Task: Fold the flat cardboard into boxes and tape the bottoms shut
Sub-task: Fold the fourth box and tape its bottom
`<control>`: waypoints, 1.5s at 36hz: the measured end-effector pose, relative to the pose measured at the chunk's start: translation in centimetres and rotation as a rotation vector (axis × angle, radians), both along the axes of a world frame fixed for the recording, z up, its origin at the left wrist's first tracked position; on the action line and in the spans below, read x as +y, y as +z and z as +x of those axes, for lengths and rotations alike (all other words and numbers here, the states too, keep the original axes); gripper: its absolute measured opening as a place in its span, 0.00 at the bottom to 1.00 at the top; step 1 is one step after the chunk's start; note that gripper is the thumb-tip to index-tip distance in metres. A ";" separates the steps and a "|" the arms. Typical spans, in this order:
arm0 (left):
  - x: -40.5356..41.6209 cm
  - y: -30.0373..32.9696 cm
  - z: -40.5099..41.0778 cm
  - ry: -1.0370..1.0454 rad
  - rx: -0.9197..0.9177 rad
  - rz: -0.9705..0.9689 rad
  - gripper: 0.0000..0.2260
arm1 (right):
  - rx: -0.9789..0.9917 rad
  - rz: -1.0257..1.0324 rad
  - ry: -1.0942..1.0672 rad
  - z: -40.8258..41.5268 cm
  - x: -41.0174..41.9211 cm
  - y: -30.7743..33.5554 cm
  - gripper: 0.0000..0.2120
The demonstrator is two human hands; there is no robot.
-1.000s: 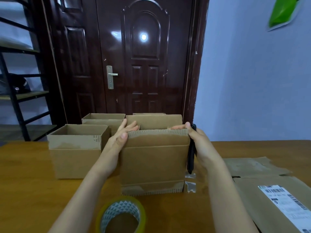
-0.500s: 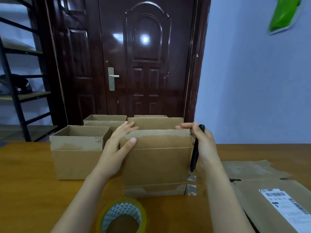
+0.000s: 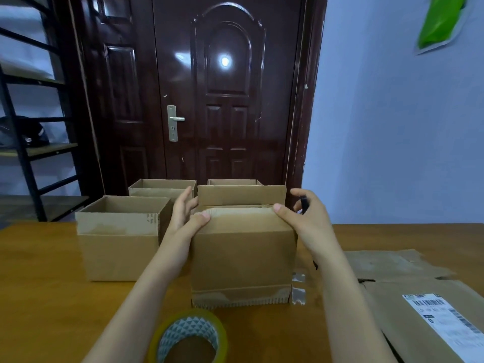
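The box (image 3: 242, 258) stands upright at the middle of the surface (image 3: 39, 297), between the two hands, its near top flap folded inward and its far flap standing up. A strip of clear tape (image 3: 298, 288) sticks out from its lower right corner. The left hand (image 3: 183, 218) is at the box's top left corner, thumb pressing on the near flap's edge, the other fingers straight and raised beside the far flap. The right hand (image 3: 306, 218) is at the top right corner, thumb on the flap's edge, fingers curled around a black pen (image 3: 303, 203). A tape roll (image 3: 188, 336) lies at the near edge, in front of the box. An open box (image 3: 120, 239) stands just left of the left hand, with two more boxes (image 3: 162, 188) behind toward the far edge. Flat cardboard (image 3: 419, 297) lies toward the right edge, the nearer sheet bearing a white label (image 3: 445, 320).
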State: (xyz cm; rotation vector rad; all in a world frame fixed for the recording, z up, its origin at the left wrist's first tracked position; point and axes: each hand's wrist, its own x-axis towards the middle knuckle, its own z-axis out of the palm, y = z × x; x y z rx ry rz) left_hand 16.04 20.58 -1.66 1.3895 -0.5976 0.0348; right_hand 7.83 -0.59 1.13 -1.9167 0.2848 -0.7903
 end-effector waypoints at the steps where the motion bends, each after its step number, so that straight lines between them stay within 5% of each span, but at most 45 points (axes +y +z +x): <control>1: 0.0 0.1 0.0 0.007 0.004 -0.002 0.26 | 0.010 0.019 0.007 0.1 0.0 -0.1 0.29; 7: -0.2 0.6 -0.1 0.034 -0.011 0.037 0.22 | 0.067 0.104 0.116 0.5 -0.1 -0.4 0.30; 15: 0.2 0.6 0.1 0.060 -0.001 0.070 0.05 | 0.036 0.020 0.174 0.3 -0.1 -0.4 0.03; 23: 0.3 0.8 0.5 0.119 -0.028 0.183 0.10 | 0.062 0.024 0.116 0.7 -0.2 -0.7 0.07; 34: 0.6 0.6 0.6 0.125 -0.141 0.298 0.02 | 0.046 0.044 0.118 0.9 -0.2 -0.9 0.09; 43: 1.3 0.4 0.7 0.171 -0.238 0.328 0.14 | 0.054 0.073 0.125 0.6 -0.3 -0.9 0.10; 54: 0.8 0.3 0.8 0.228 -0.221 0.278 0.08 | 0.044 0.081 0.155 0.8 -0.2 -0.5 0.10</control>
